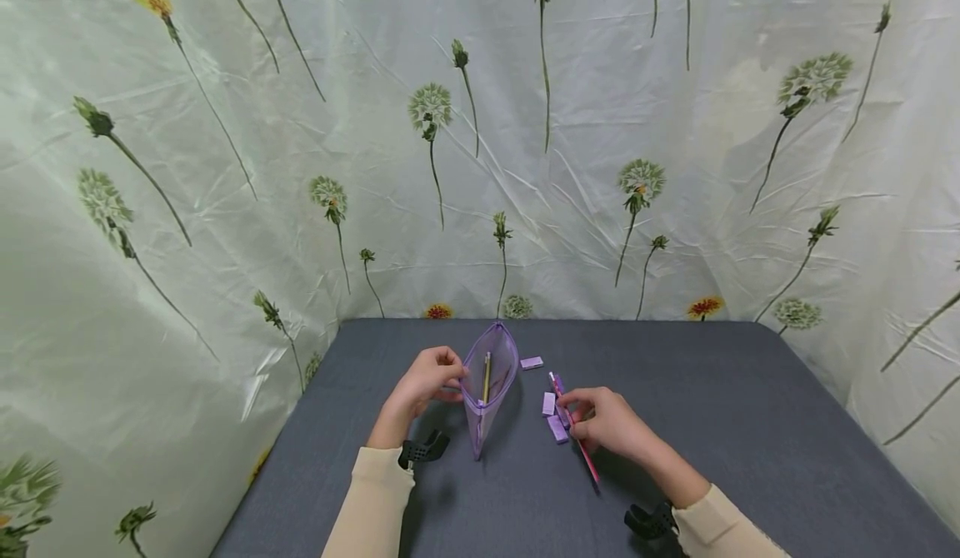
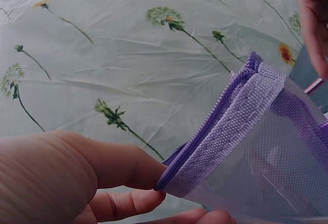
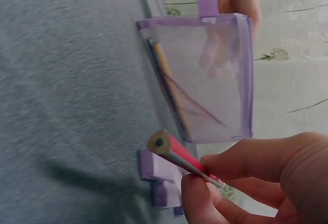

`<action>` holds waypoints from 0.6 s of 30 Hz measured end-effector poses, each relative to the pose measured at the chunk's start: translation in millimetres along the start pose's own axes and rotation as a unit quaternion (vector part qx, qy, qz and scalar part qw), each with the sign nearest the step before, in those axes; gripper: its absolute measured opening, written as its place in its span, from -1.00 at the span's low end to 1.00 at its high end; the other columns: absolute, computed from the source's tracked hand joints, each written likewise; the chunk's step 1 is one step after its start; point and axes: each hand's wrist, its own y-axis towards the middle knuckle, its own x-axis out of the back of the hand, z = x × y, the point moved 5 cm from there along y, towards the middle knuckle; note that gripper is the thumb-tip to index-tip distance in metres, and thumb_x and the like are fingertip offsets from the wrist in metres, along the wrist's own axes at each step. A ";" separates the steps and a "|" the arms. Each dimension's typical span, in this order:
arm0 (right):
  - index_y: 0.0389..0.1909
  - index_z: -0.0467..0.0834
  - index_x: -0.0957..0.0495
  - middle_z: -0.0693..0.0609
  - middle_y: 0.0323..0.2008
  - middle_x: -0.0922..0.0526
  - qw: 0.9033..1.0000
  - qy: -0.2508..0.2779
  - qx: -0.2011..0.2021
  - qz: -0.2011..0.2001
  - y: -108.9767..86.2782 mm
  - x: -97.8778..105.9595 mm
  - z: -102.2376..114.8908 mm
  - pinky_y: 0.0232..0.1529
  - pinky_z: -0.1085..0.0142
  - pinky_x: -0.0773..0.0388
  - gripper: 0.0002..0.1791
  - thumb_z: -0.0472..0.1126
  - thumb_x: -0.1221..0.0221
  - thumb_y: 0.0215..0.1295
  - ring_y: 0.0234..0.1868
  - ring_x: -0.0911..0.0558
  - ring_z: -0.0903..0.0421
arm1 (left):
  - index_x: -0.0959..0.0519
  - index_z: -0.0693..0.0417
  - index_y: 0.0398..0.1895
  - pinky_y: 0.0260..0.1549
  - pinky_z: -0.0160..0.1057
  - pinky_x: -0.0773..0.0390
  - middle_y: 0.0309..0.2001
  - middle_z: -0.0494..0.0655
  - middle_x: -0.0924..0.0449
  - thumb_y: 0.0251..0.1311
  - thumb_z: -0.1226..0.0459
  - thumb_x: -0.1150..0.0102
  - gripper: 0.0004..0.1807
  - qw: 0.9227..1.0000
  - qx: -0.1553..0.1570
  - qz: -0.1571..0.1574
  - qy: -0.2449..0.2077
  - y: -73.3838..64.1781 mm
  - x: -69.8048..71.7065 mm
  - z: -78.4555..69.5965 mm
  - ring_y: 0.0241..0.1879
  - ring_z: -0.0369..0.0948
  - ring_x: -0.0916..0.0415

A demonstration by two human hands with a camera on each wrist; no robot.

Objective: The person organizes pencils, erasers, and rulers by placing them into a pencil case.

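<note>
A see-through purple mesh zip pouch (image 1: pixel 480 429) stands on the table with its top spread wide. My left hand (image 1: pixel 431 381) pinches the zipper edge (image 2: pixel 205 126) on the pouch's left side between thumb and fingers. Inside lean a yellow pencil (image 3: pixel 171 80) and a dark one beside it, seen through the mesh. To the right of the pouch, my right hand (image 1: pixel 611 425) grips a red pencil (image 3: pixel 179 149) between thumb and fingertips. The pencil's flat, unsharpened end faces the right wrist camera. Several small purple blocks (image 1: pixel 557 429) lie just left of the right hand.
One more purple block (image 1: pixel 532 363) lies farther back, beside the pouch. The dark grey tabletop (image 1: pixel 712 408) ends at the back against a pale curtain (image 1: pixel 570 208) printed with dandelions. Black straps with camera mounts (image 1: pixel 423 450) sit on both wrists.
</note>
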 end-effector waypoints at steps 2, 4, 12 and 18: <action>0.05 -0.23 -0.63 -0.07 -0.41 -0.60 1.000 0.004 0.006 -0.003 1.3 0.9 4.2 -0.56 0.11 -0.61 -0.50 -0.51 -0.26 0.01 -0.58 -0.59 0.05 | -0.48 0.26 -0.29 -0.39 -0.07 -0.72 -0.17 0.16 -0.63 0.34 0.37 -0.14 -0.90 1.000 0.001 0.000 0.000 -0.2 0.2 0.5 -0.40 -0.08 -0.60; 0.06 -0.24 -0.63 -0.09 -0.40 -0.62 1.000 0.010 0.014 -0.005 2.3 2.1 9.6 -0.55 0.11 -0.62 -0.49 -0.52 -0.26 0.00 -0.56 -0.60 0.04 | -0.48 0.25 -0.31 -0.40 -0.07 -0.72 -0.17 0.15 -0.63 0.33 0.37 -0.14 -0.91 1.000 0.001 0.001 0.000 0.0 0.8 1.4 -0.40 -0.08 -0.60; 0.08 -0.16 -0.65 -0.18 -0.28 -0.63 0.999 0.035 0.021 -0.010 13.1 5.4 28.8 -0.47 0.16 -0.66 -0.51 -0.51 -0.25 0.10 -0.44 -0.66 0.04 | -0.48 0.25 -0.32 -0.41 -0.08 -0.72 -0.16 0.16 -0.64 0.36 0.38 -0.11 -0.90 1.000 -0.008 -0.002 0.010 1.5 3.2 0.1 -0.42 -0.07 -0.59; 0.05 -0.11 -0.66 -0.15 -0.28 -0.64 0.999 0.030 0.040 -0.013 20.0 6.0 47.2 -0.42 0.17 -0.67 -0.54 -0.47 -0.26 0.10 -0.43 -0.68 0.04 | -0.47 0.25 -0.32 -0.43 -0.08 -0.72 -0.16 0.17 -0.63 0.35 0.39 -0.12 -0.91 1.000 -0.006 -0.004 0.012 2.8 3.4 0.7 -0.42 -0.07 -0.60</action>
